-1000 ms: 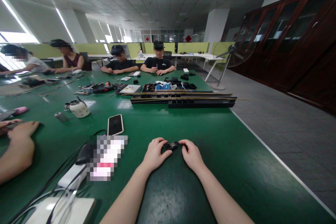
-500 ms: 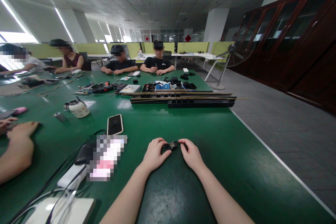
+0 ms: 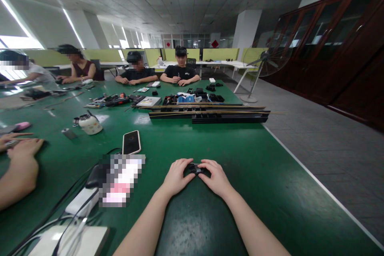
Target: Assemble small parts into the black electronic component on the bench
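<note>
A small black part (image 3: 196, 169) with greyish details on top lies between my hands, low over the green table (image 3: 192, 140). What kind of part it is cannot be made out. My left hand (image 3: 177, 177) grips its left end between thumb and fingers. From the other side my right hand (image 3: 215, 177) closes on the right end, index finger along the far edge and thumb along the near one. Fingertips of both hands cover the part's ends.
Black rails with thin rods (image 3: 210, 116) lie across the table ahead. A phone (image 3: 131, 142), a white jar (image 3: 90, 124) and a white power strip (image 3: 82, 202) with cables are to the left. A co-worker's hand (image 3: 25, 148) rests at far left; other people sit opposite.
My right hand has moved left and now holds the black part's right end, where before its fingertips were just beside it. My left hand has stayed nearly in place.
</note>
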A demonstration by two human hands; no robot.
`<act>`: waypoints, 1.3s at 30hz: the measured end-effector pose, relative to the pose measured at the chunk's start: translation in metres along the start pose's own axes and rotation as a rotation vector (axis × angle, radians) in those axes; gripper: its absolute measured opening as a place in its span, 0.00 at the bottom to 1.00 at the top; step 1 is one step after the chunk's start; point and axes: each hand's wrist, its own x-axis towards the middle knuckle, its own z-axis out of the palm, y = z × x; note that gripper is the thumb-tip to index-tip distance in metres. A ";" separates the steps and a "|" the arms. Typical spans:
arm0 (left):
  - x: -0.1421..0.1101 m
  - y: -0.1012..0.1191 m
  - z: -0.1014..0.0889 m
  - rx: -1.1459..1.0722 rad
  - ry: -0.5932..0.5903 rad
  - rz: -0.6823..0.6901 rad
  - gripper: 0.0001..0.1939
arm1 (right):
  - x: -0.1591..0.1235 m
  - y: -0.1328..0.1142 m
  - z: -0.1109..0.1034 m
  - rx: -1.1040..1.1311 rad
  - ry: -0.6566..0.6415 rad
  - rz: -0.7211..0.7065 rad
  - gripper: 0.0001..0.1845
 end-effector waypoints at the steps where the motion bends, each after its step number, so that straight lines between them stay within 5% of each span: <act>1: 0.000 0.000 0.000 -0.004 0.004 -0.006 0.23 | 0.000 0.000 0.000 -0.005 -0.002 0.003 0.14; 16: 0.003 0.004 -0.003 -0.030 -0.016 -0.023 0.20 | 0.000 0.000 -0.001 0.010 -0.022 -0.012 0.08; 39: 0.003 0.003 -0.002 -0.034 0.006 -0.043 0.21 | 0.001 -0.002 -0.005 0.230 0.085 0.166 0.09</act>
